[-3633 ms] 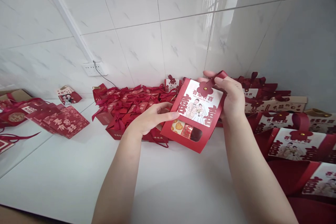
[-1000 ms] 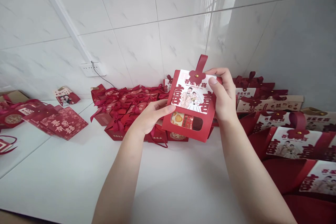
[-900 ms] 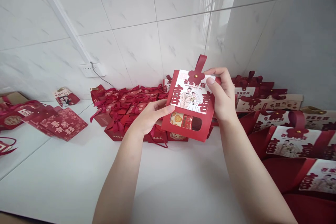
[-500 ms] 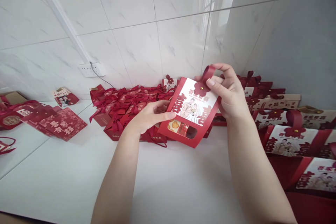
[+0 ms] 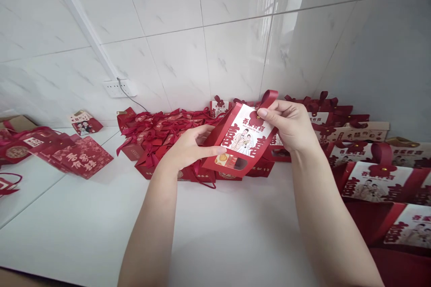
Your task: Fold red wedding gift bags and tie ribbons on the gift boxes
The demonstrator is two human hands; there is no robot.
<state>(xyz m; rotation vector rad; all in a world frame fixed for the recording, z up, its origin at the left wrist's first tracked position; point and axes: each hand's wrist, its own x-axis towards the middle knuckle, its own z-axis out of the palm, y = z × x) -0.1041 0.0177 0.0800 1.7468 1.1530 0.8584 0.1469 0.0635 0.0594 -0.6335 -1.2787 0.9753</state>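
Note:
A red gift box is held tilted in the air above the white table. Its white front panel shows a drawn couple, and a small window low down lets wrapped contents show. My left hand grips the box's left side, thumb on the front and fingers behind. With the thumb on the flower-shaped clasp and the fingers behind, my right hand pinches the top, beside the red ribbon loop. Behind the held box stand several small red boxes with ribbon bows, partly hidden by my left hand.
Several matching gift boxes stand in rows at the right. Flat red bags and a small photo box lie left on the white table. A socket with a cable is on the tiled wall behind.
The box has tipped, its bottom rising and its front turning more slantwise. My right hand has moved slightly lower, its thumb now over the flower clasp. My left hand keeps its hold.

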